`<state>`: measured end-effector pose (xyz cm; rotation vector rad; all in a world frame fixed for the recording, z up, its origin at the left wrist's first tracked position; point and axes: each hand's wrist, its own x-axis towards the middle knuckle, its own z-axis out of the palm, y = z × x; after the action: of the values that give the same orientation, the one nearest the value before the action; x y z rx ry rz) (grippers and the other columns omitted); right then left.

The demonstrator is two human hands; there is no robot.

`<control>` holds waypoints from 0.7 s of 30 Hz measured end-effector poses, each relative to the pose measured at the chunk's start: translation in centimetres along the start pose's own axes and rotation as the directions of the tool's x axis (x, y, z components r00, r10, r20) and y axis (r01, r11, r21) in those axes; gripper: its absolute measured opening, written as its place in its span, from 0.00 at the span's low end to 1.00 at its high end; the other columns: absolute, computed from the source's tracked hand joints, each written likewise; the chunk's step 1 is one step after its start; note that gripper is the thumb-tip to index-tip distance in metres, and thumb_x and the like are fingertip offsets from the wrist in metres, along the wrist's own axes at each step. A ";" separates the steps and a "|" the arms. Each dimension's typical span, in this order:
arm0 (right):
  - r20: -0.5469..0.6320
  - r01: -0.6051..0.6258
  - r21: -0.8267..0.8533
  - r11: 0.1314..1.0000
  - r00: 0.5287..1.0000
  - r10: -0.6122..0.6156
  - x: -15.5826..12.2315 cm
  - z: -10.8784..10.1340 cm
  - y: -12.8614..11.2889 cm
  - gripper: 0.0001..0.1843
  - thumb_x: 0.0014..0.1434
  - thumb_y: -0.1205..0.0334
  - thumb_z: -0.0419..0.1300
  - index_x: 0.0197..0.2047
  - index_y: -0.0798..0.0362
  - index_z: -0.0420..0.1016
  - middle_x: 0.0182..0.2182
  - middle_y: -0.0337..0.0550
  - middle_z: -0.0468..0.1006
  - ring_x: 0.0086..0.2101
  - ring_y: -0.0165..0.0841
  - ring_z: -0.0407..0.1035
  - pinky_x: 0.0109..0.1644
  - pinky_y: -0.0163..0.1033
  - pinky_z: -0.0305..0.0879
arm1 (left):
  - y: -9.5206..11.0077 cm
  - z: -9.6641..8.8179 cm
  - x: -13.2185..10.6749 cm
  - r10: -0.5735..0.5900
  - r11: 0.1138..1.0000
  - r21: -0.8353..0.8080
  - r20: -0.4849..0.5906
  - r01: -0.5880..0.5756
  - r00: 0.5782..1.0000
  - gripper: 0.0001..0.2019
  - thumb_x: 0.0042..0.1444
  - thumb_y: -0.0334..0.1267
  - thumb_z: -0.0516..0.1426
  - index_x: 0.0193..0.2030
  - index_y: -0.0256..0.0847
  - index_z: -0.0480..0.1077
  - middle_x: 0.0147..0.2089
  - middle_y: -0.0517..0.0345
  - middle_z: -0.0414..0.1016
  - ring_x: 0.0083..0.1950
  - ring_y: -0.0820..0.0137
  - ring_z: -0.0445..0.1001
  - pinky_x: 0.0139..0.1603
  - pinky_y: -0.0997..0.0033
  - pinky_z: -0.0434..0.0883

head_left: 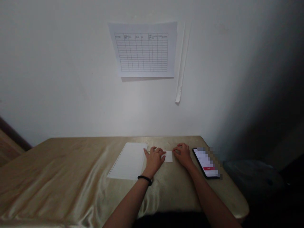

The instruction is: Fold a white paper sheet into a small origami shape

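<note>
The bent fingers of the person's left hand (154, 157) are at the left side of a small, flat, white piece of paper (169, 157), and from where I stand I cannot tell if they pinch it or just press on it. The fingers of the right hand (183, 154) curl down close together by its top right corner; I cannot tell if they grip it. So the little paper lies between the two hands. A thin black band (145, 180) goes around the left wrist. Just left of that hand is a big white sheet with a row of holes (129, 161). Right of the other hand lies a black phone with a lit screen (203, 161), partly blurry. Shiny gold cloth (173, 190) covers the desk. Up on the pale wall (71, 79) hangs a white paper with a printed grid (142, 53), beside a long white strip (180, 69).
</note>
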<state>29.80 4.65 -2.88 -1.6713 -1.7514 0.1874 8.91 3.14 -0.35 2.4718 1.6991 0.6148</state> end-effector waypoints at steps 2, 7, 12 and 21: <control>0.029 -0.006 -0.033 0.999 1.000 0.007 0.2 0.2 -0.2 0.07 0.58 0.61 0.65 0.38 0.42 0.84 0.50 0.46 0.70 0.54 0.43 0.59 0.61 0.47 0.56 | 0.0 0.1 0.0 0.002 1.000 0.000 -0.012 -0.002 1.000 0.13 0.64 0.44 0.58 0.53 0.60 0.76 0.56 0.59 0.76 0.65 0.51 0.61 0.63 0.15 0.34; 0.082 -0.014 -0.068 0.998 0.996 0.019 0.2 0.1 -0.5 0.07 0.58 0.61 0.65 0.39 0.42 0.84 0.49 0.47 0.70 0.54 0.43 0.60 0.60 0.47 0.55 | -0.1 0.3 0.0 0.009 1.000 0.011 -0.008 -0.009 1.000 0.13 0.64 0.44 0.57 0.53 0.60 0.76 0.55 0.58 0.76 0.64 0.51 0.61 0.63 0.15 0.35; 0.128 0.020 -0.040 0.999 0.992 -0.015 -0.2 -0.5 -0.3 0.07 0.56 0.61 0.66 0.37 0.42 0.85 0.47 0.45 0.71 0.52 0.41 0.61 0.61 0.47 0.54 | 0.0 0.3 0.0 0.005 1.000 0.007 -0.010 -0.005 1.000 0.13 0.64 0.44 0.57 0.53 0.59 0.76 0.54 0.58 0.77 0.64 0.51 0.61 0.63 0.15 0.33; 0.187 0.062 0.022 0.998 0.980 -0.065 -1.0 -1.1 0.0 0.04 0.51 0.61 0.69 0.33 0.43 0.85 0.46 0.44 0.73 0.52 0.40 0.63 0.64 0.48 0.54 | 0.0 0.1 -0.1 0.005 1.000 -0.018 -0.023 -0.006 1.000 0.12 0.64 0.43 0.58 0.52 0.59 0.77 0.53 0.58 0.78 0.64 0.50 0.62 0.62 0.14 0.33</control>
<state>30.36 3.31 -2.43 -1.6276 -1.9333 0.3387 8.94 3.05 -0.42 2.4677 1.6876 0.6581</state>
